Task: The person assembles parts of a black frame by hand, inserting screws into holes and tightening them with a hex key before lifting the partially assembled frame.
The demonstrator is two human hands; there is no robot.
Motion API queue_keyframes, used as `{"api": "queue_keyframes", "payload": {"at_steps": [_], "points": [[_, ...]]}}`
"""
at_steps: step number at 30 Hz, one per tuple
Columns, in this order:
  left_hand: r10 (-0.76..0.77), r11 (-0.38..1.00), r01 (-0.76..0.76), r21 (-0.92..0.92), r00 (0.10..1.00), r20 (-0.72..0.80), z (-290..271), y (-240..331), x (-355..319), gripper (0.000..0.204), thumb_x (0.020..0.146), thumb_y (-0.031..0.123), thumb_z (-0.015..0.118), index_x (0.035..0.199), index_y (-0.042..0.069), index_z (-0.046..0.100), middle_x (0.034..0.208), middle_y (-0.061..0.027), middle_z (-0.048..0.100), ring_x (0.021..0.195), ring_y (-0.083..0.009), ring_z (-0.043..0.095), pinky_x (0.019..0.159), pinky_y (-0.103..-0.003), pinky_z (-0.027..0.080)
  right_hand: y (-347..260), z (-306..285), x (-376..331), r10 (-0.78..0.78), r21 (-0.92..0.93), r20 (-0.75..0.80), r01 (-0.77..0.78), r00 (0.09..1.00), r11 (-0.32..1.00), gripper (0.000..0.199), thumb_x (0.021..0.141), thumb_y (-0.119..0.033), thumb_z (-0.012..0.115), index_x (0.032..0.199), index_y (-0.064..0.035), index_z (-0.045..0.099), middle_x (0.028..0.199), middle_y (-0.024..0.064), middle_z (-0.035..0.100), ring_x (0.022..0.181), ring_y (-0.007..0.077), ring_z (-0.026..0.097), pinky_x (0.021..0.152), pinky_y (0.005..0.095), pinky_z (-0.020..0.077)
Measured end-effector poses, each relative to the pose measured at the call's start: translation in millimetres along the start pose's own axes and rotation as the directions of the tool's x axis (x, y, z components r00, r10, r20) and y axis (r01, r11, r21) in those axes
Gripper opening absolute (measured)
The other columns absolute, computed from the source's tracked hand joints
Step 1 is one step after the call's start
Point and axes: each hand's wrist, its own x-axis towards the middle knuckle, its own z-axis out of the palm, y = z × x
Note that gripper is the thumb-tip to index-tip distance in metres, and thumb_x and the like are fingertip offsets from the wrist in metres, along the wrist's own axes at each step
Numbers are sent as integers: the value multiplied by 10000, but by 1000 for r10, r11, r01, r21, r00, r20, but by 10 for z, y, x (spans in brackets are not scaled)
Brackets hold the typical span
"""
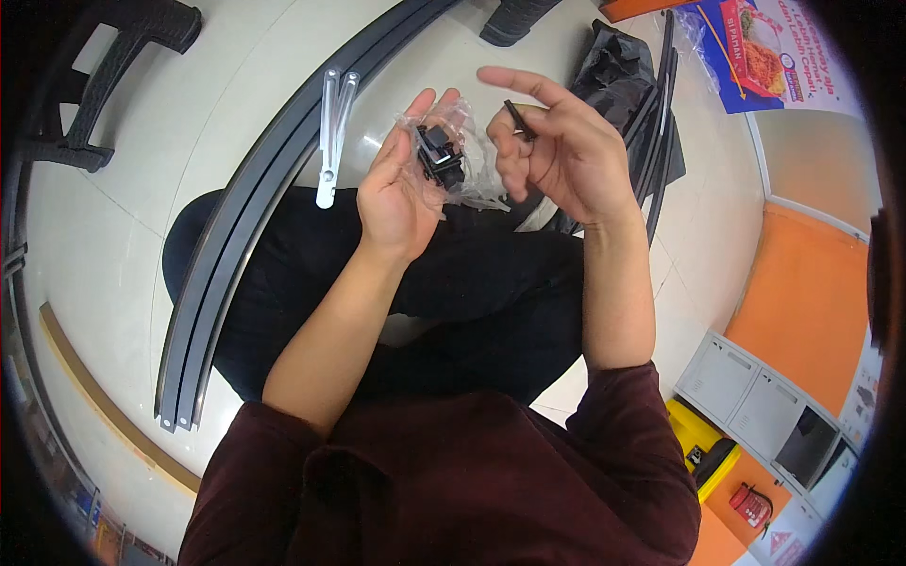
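Centrally, left hand [401,184] cups an opened clear bag of black clips [442,156]; right hand [557,151], just beside it, pinches a small dark pin [519,120] steeply tilted.

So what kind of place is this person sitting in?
Probably a shop or office interior, not a workshop: a white tiled floor, an orange wall with grey lockers, and a red fire extinguisher. Long dark rails lie on the floor.
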Motion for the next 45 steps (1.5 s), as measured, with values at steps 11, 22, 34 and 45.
{"api": "queue_keyframes", "payload": {"at_steps": [11,22,34,45], "points": [[56,998,-58,-16,988,-141,-54,-59,-7,491,1111,213,254,1540,-8,340,1571,-220,396,1459,-299,385,1212,-434,304,-43,210,-7,15,-58,-304,-34,952,998,218,1022,-3,362,1169,18,521,1001,245,676,983,424,734,752,417,678],[35,998,-40,-42,993,-111,-53,-41,-3,495,1108,220,293,1542,-14,338,1567,-215,402,1461,-305,385,1212,-428,309,55,263,-31,-296,-863,-110,57,949,502,162,894,-97,691,1021,-49,780,891,69,648,721,160,634,645,270,467],[-19,996,15,-85,999,-42,52,30,-37,485,1110,203,275,1529,-30,349,1506,-204,476,1344,-285,505,1149,-435,404,356,316,117,-502,-990,77,8,862,-139,201,827,-143,777,1013,-67,786,955,128,563,895,314,599,772,386,515],[-37,994,33,-105,999,-33,4,19,-43,481,1106,185,260,1531,-31,327,1518,-234,461,1363,-297,511,1166,-434,401,310,189,110,-273,-793,-326,-105,905,600,200,954,-174,706,1064,-24,781,883,76,596,822,163,579,786,296,458]]}}
